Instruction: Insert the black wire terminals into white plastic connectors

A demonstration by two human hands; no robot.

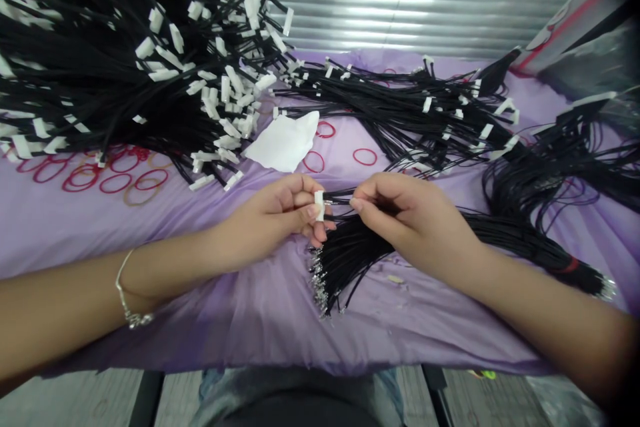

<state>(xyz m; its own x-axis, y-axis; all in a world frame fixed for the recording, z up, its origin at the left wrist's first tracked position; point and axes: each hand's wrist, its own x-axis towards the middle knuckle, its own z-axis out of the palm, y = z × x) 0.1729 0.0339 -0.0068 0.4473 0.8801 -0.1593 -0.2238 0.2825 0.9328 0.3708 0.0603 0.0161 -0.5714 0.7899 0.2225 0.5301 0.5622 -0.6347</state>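
In the head view, the left hand grips a small white connector between thumb and fingers, holding it upright just above the tabletop, which is covered in purple cloth. Black wires run from the connector towards the right hand, whose thumb and forefinger are pinched together on a wire close to its tip. A metal tip seems to lie just beside the connector, but the blur does not show whether it is inside.

Below the hands lies a bundle of loose black wires, its near ends fanned out with bare metal tips below the left fingers. The bundle passes behind the right hand and forearm, and a red band ties it near its far end.

The step in hand appears to be fitting a wire into the connector. The next move calls for a steady left grip, the tip lined up squarely with its slot, and a straight, gentle push from the right fingers; a crooked push could bend the tip.

Beyond, a large heap of wires with white connectors stands at the left, red rings at its edge. A scrap of paper lies between this heap and a lower pile of similar wires at the back.
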